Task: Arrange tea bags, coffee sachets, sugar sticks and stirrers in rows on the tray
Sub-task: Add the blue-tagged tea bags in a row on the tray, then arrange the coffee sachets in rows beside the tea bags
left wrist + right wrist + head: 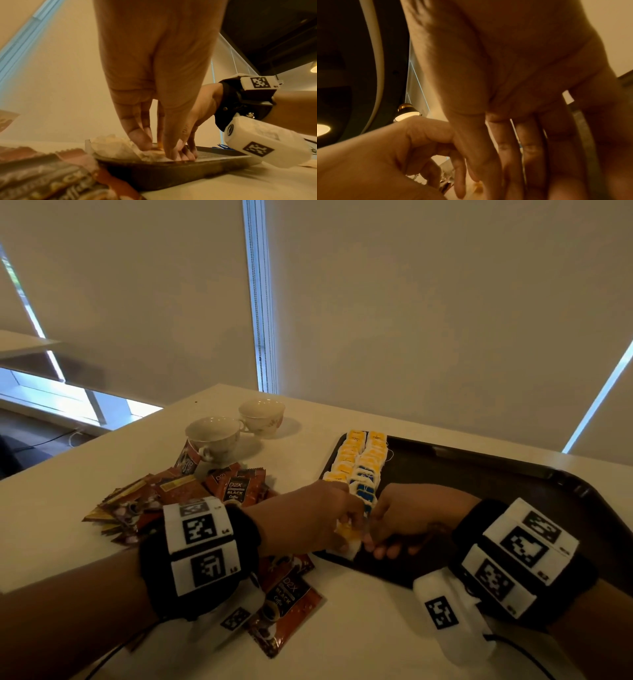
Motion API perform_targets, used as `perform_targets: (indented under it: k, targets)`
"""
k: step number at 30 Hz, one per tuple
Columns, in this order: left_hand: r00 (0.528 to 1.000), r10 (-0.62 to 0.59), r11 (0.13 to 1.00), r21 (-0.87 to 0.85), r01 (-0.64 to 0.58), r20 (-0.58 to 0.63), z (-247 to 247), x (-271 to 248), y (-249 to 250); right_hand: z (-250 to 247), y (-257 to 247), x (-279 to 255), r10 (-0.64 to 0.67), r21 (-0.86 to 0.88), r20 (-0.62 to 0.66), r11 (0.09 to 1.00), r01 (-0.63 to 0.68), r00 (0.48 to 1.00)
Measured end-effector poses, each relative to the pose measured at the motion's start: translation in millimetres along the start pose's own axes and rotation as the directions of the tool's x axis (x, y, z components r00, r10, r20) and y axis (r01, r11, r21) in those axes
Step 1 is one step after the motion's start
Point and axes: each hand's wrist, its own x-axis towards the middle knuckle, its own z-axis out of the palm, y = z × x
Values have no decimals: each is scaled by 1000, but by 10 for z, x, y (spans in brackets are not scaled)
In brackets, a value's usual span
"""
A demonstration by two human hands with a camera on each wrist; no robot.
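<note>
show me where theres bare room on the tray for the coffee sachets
The tray is bare right of the tea bag rows, out to its far and right rims. Crowded: the near-left corner, where the left hand and right hand work a tea bag. The coffee sachets cover the table left of the tray.

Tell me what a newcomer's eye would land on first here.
Both hands meet at the near left corner of the dark tray: the left hand pinches a yellow-tagged tea bag, and the right hand touches down beside it. Behind them run two rows of tea bags; brown coffee sachets litter the table left.
</note>
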Motion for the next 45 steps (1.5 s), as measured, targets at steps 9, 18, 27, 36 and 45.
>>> perform_targets:
  k: [9,18,27,36,45]
  targets:
    - [999,23,998,59,-24,24,3,45,35,-102,43,51,6,6,-114,1000,-5,993]
    - [999,-2,997,77,-1,32,-17,111,63,-115,36,32,32,80,-146,997,-20,989]
    - [981,-125,987,-116,109,-147,-298,-8,-70,-168,118,9,29,323,-203,945,40,979]
    - [881,-361,906,-339,253,-307,-621,-335,-177,-191,84,119,93,497,-286,866,64,954]
    - [832,-551,833,23,553,-63,-685,-762,-389,-181,108,-105,-91,410,-452,862,298,887]
